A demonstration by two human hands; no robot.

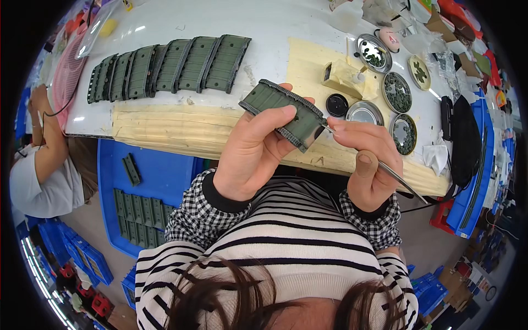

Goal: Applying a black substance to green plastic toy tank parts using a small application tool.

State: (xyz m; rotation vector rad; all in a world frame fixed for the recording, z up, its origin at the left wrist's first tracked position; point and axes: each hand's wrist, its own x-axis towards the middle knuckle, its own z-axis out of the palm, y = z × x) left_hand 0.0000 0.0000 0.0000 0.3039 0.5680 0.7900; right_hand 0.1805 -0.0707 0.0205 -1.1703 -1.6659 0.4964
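Pinching a curved green panel [263, 100] in my left hand [245, 151], I press my thumb onto its face, fingers behind it. The panel is tilted in the air above the front edge of the white table [264, 25]. My right hand [369, 159] grips a slim silver tool [397, 176] like a pen, its tip at the panel's right end, near a dark patch; I can't tell whether it touches. Farther left on the table, similar green panels [187, 63] sit side by side in a row. To my right are round dishes [397, 92] of small dark pieces, near a tape-covered box [347, 78]. Below the table on my left, a blue crate [113, 217] holds ribbed green pieces [140, 214], plus one lying apart [131, 169].
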